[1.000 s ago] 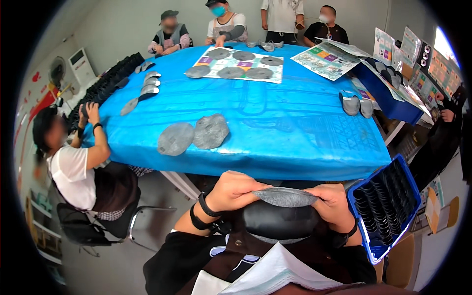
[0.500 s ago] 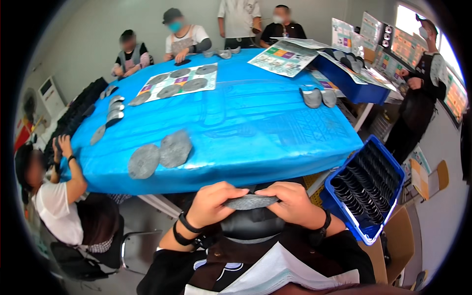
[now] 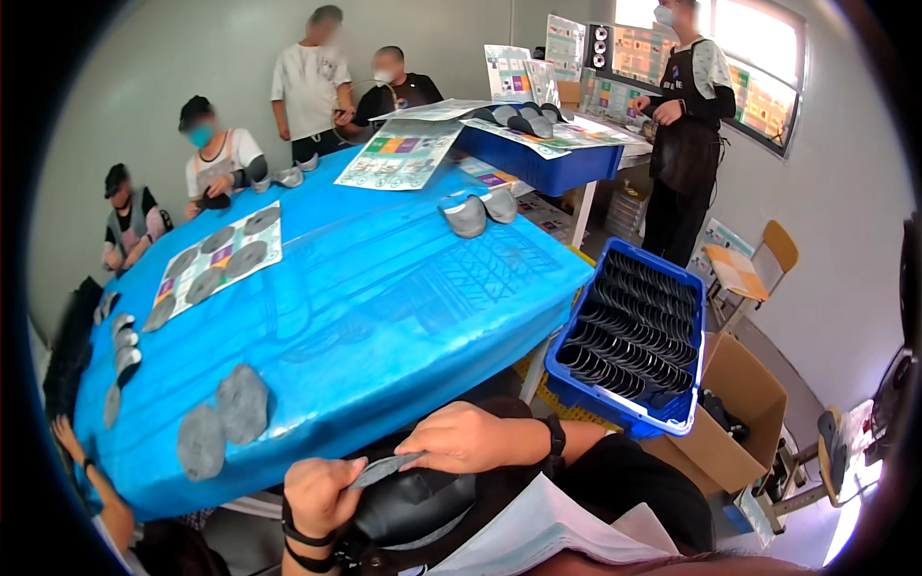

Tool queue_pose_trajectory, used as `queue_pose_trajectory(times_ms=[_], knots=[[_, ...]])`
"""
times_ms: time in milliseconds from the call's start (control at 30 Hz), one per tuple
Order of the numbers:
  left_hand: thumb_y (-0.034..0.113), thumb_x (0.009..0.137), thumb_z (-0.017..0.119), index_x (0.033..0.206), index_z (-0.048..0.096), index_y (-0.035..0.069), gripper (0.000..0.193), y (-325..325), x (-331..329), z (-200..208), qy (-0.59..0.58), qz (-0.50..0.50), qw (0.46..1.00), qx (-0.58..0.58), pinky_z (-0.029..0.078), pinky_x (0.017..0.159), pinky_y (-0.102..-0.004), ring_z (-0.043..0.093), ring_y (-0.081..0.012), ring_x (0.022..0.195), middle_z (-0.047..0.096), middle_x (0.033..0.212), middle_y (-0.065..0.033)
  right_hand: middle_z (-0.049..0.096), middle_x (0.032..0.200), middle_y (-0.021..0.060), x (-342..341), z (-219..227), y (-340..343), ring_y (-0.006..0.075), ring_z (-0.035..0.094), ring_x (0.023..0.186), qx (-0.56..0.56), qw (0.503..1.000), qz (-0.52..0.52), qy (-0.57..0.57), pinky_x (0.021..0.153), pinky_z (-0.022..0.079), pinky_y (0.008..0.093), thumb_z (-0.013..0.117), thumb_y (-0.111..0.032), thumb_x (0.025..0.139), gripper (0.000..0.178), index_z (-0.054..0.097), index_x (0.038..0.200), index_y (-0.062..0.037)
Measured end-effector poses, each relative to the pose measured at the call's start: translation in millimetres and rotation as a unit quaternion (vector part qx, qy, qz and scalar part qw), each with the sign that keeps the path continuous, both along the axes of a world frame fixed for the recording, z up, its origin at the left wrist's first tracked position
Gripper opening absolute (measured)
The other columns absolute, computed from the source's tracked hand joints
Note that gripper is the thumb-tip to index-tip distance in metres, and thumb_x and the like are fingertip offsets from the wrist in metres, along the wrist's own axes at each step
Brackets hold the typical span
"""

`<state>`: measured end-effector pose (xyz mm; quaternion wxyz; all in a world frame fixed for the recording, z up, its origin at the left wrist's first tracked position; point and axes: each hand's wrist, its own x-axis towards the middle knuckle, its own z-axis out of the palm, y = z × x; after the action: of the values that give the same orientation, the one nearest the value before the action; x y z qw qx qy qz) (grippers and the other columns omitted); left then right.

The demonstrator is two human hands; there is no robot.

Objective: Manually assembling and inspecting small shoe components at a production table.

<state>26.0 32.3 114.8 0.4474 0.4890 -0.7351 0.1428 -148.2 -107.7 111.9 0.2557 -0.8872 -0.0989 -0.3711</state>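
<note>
Low in front of me, a thin grey felt-like piece (image 3: 382, 469) is pinched at both ends. My left hand (image 3: 322, 492) is closed on its near-left end, thumb on top. My right hand (image 3: 463, 437) grips the other end, its fingers hiding part of the piece. Just below both hands lies a smooth black padded thing (image 3: 408, 511) with a grey underside; its exact kind I cannot tell. On the near-left of the table rest two grey rounded felt pieces (image 3: 201, 442), side by side and apart from my hands.
A blue-covered table (image 3: 384, 307) spans the view. At my right stands a blue crate (image 3: 696, 408) with rows of black curved pieces, beside a cardboard box (image 3: 768, 398). Grey slippers (image 3: 464, 216) sit at the table's right edge. Several people are around the table.
My view has turned to the right, so table and people appear further left. Both hands keep hold of the grey piece, which now slants, its right end higher.
</note>
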Motion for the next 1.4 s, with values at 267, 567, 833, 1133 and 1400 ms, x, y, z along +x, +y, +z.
queue_pose_trajectory(times_ms=[267,567,833,1133,1400], knots=[[-0.002,0.057,0.062,0.083,0.057,0.002,0.027,-10,8,3,-0.015,-0.024,0.999,0.016,0.045,0.052,-0.0272,0.059,-0.0212,0.064,0.061,0.078,-0.0085,0.056,0.077,0.0075,18,16,-3,0.0237,0.056,0.066,-0.035,0.998,0.012,-0.058,0.055,0.045,0.0305,0.061,-0.009,0.069,0.026,0.056,0.094,-0.0036],[0.004,0.057,0.065,0.080,0.059,0.002,0.024,-29,18,21,-0.062,-0.035,0.997,0.016,0.044,0.049,-0.0248,0.056,-0.0175,0.058,0.059,0.076,-0.0055,0.057,0.075,0.0061,39,9,-17,0.0195,0.056,0.064,-0.048,0.997,0.009,-0.067,0.053,0.044,0.0279,0.063,-0.007,0.065,0.023,0.058,0.088,-0.0031],[-0.003,0.052,0.062,0.077,0.062,0.004,0.026,-27,34,18,0.066,0.055,0.996,0.008,0.043,0.052,-0.0276,0.056,-0.0208,0.060,0.059,0.072,-0.0069,0.060,0.075,0.0066,46,10,-39,0.0197,0.057,0.062,0.055,0.998,-0.019,0.009,0.053,0.045,0.0280,0.063,-0.004,0.066,0.026,0.061,0.091,-0.0054],[-0.008,0.063,0.058,0.074,0.061,0.000,0.014,-30,46,-4,0.200,0.053,0.978,-0.010,0.047,0.059,-0.0272,0.059,-0.0215,0.064,0.060,0.072,-0.0113,0.063,0.081,0.0091,56,-4,-37,0.0147,0.060,0.073,0.557,0.818,0.136,0.041,0.066,0.047,0.0258,0.059,0.000,0.074,0.049,0.041,0.119,-0.0037],[-0.001,0.067,0.064,0.075,0.053,0.001,0.014,-39,55,-25,0.427,0.053,0.901,0.047,0.036,0.058,-0.0216,0.047,-0.0115,0.065,0.050,0.072,-0.0049,0.063,0.086,0.0087,55,-18,-56,0.0111,0.059,0.078,0.344,0.938,-0.018,0.022,0.069,0.045,0.0219,0.056,-0.002,0.078,0.029,0.052,0.107,-0.0003]])
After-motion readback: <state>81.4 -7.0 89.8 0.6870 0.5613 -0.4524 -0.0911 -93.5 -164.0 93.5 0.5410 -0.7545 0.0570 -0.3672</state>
